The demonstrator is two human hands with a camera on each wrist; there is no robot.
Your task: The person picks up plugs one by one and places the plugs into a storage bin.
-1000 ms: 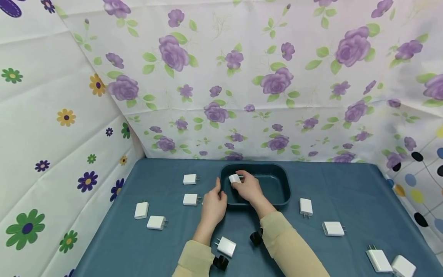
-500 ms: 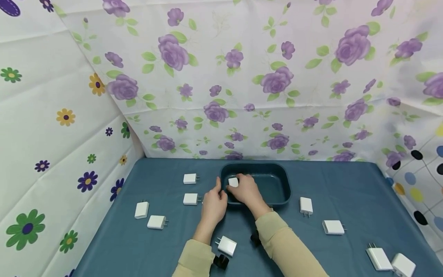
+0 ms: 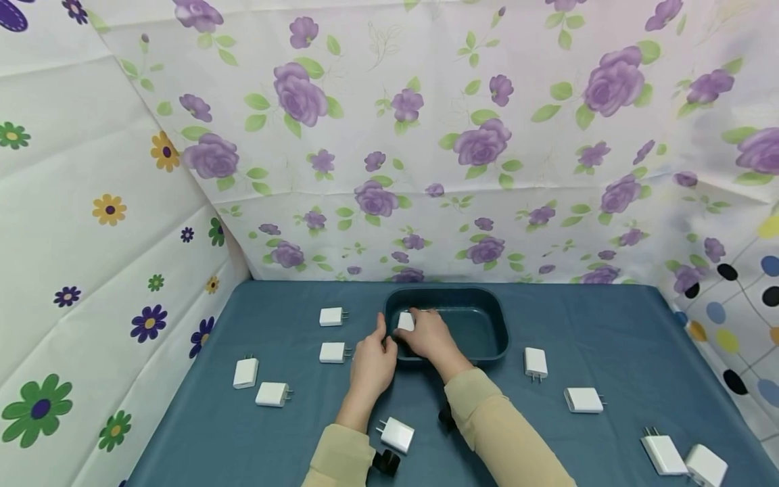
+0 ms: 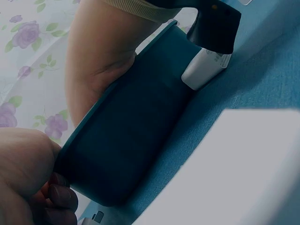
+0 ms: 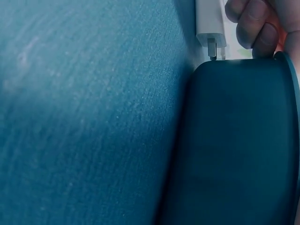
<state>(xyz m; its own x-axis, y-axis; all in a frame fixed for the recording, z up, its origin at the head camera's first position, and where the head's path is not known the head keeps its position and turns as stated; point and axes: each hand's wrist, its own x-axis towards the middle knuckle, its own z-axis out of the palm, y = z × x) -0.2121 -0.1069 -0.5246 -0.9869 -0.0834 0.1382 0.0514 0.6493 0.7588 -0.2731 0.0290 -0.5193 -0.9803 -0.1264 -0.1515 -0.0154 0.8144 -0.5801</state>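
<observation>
A dark teal rectangular tray (image 3: 477, 331) stands at the back middle of the table. My left hand (image 3: 373, 362) grips its left rim, thumb up, with fingers curled against the outer wall (image 4: 122, 136) in the left wrist view. My right hand (image 3: 431, 335) reaches into the tray's left end and holds a white charger plug (image 3: 406, 321) between thumb and fingers. That charger's lower part is hidden by the hand. Just left of my left hand lies another white charger (image 3: 332, 352), prongs towards the tray. One more charger (image 3: 397, 434) lies between my forearms.
Further chargers lie on the blue cloth: one at back left (image 3: 331, 316), two at left (image 3: 246, 373), and several at right, including an upright-lying one (image 3: 535, 363) and a pair near the front right (image 3: 663, 454). Flowered cloth (image 3: 377, 135) hangs behind the table.
My right hand has moved left and down inside the tray, lowering the charger towards its left end. My left hand keeps its grip on the rim. The head view has shifted slightly.
</observation>
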